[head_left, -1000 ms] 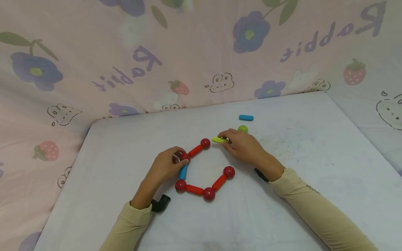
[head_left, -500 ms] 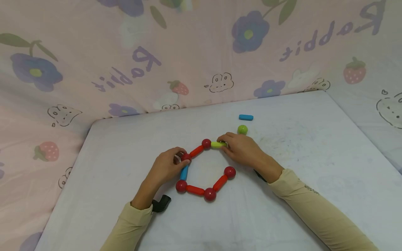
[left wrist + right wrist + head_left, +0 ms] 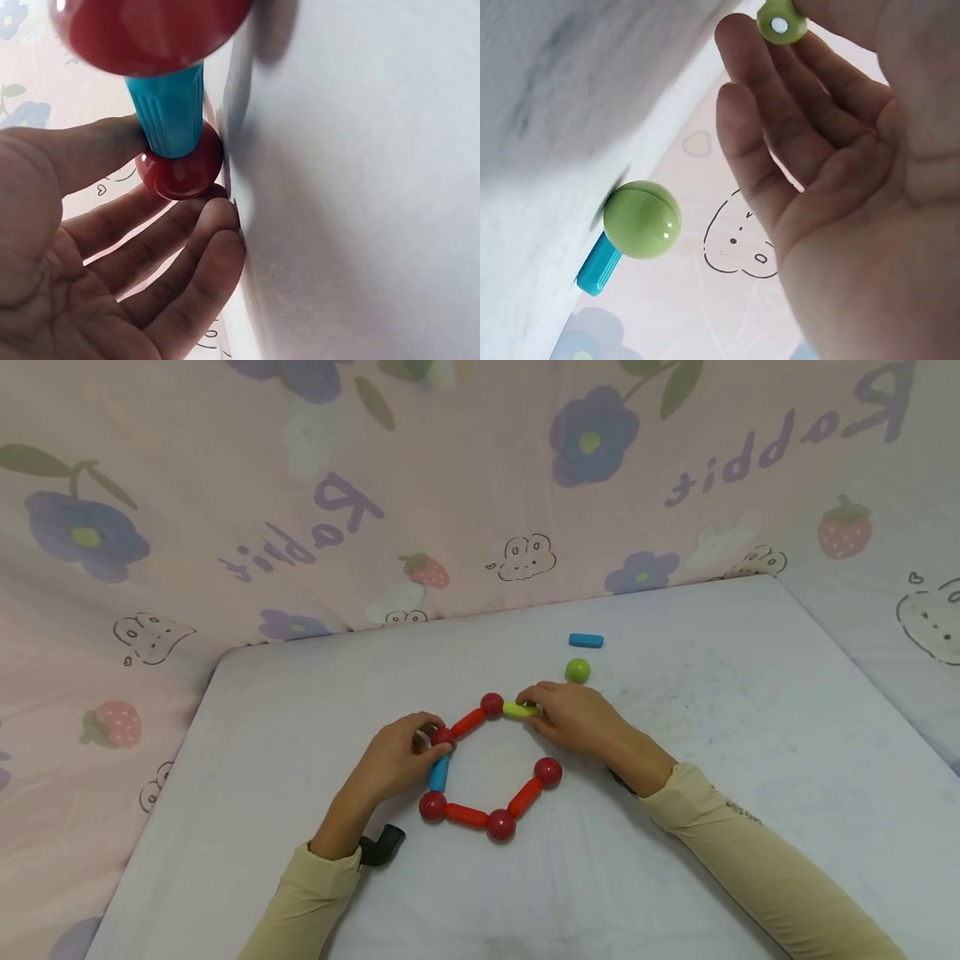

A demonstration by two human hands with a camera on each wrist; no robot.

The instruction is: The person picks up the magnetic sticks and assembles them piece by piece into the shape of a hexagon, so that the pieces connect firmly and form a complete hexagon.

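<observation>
An open chain of red balls and magnetic rods lies on the white table. My left hand (image 3: pixel 397 750) grips the red ball (image 3: pixel 180 176) at its left corner, thumb on one side and fingers on the other. From that ball a blue rod (image 3: pixel 439 773) runs toward the near side, and a red rod (image 3: pixel 469 723) leads to the far red ball (image 3: pixel 492 704). My right hand (image 3: pixel 577 717) pinches a yellow-green rod (image 3: pixel 517 710), whose left end meets this far ball. Its other end shows a silvery disc in the right wrist view.
Beyond my right hand sit a loose green ball (image 3: pixel 578 671) and a loose blue rod (image 3: pixel 586 641). The chain's other end is a red ball (image 3: pixel 547 772) at the near right. A printed curtain (image 3: pixel 465 485) hangs behind the table's back edge.
My right hand has brought the yellow-green rod down and toward me, closing the gap to the far red ball. The green ball is now fully uncovered. My left hand keeps its hold.
</observation>
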